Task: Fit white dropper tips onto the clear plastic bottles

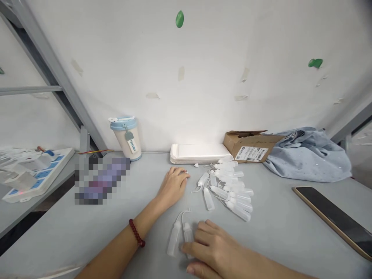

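Observation:
Two small translucent squeeze bottles with thin bent tubes lie near the front middle: a left bottle (174, 239) and a right bottle (188, 233). My right hand (216, 248) is beside them, its index finger stretched across the lower part of the right bottle and its thumb apart. Farther forward, my left hand (172, 188) rests on the table with thumb and index finger close together; a tiny white piece at their tips is too small to make out. To its right lies a pile of similar bottles (232, 190), and a small white cap (196, 165) sits behind.
White flat boxes (200, 152), an opened cardboard box (252, 147) and a blue cloth (310, 159) stand along the wall. A tumbler (128, 141) is at back left, near a blurred purple item (106, 180). A phone (334, 217) lies right; a power strip (43, 178) far left.

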`<state>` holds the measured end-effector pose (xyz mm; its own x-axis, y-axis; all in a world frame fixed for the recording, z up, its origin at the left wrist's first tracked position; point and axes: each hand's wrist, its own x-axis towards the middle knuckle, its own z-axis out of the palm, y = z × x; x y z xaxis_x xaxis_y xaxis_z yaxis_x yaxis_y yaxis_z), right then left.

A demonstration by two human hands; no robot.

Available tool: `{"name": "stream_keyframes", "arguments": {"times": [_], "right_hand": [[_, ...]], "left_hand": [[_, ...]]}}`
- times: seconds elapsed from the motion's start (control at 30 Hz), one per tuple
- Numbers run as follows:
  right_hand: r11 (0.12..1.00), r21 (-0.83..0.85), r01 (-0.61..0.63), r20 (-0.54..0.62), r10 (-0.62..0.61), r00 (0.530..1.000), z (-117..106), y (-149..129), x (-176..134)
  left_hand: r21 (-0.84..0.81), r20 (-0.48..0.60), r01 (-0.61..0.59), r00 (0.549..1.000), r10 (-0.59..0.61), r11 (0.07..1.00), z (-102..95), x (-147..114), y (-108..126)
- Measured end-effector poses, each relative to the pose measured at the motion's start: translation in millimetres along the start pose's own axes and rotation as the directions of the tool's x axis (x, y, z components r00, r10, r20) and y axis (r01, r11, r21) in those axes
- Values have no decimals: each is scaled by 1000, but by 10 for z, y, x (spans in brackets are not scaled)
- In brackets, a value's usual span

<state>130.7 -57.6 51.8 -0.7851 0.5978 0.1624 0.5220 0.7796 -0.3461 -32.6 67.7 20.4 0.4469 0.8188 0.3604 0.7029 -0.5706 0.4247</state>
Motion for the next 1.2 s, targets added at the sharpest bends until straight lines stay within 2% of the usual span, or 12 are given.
{"name": "stream_keyframes", "arguments": {"times": [0.13, 0.2, 0.37, 0.47, 0.53, 0.6, 0.67, 0.77, 0.97, 1.07, 1.2], "right_hand": [[996, -21, -91, 32, 92, 995, -19, 44, 3], [994, -56, -99, 23, 100, 995, -17, 74, -5], [985, -157, -74, -145, 51, 988, 9, 182, -45], [973, -218, -81, -248, 25, 968, -13, 254, -57], [973, -213, -91, -293, 25, 956, -46, 293, -62], [981, -170, -94, -310, 38, 950, -82, 320, -68], [991, -97, -93, -312, 58, 948, -112, 331, -74], [994, 49, -95, -304, 105, 947, -144, 320, -84], [941, 327, -88, -250, 176, 952, -224, 286, -86], [899, 419, -127, -223, 237, 945, -266, 292, -89], [841, 503, -198, -186, 329, 926, -288, 317, -94]], "left_hand": [[-53, -2, 3, 1000, -3, 999, 4, -22, 41], [-90, 4, 14, 1000, -14, 996, 0, -34, 58], [-222, 21, 107, 994, -105, 969, -83, -52, 157], [-329, 74, 180, 984, -164, 927, -194, -73, 269], [-456, 160, 253, 966, -201, 853, -275, -95, 348], [-631, 288, 366, 929, -232, 684, -340, -120, 417], [-739, 393, 444, 895, -211, 507, -381, -141, 468], [-774, 452, 480, 875, -171, 413, -408, -160, 508], [-742, 477, 487, 866, -149, 461, -443, -181, 502], [-719, 498, 500, 855, -145, 482, -453, -186, 488], [-738, 461, 466, 876, -139, 489, -461, -176, 474]]}}
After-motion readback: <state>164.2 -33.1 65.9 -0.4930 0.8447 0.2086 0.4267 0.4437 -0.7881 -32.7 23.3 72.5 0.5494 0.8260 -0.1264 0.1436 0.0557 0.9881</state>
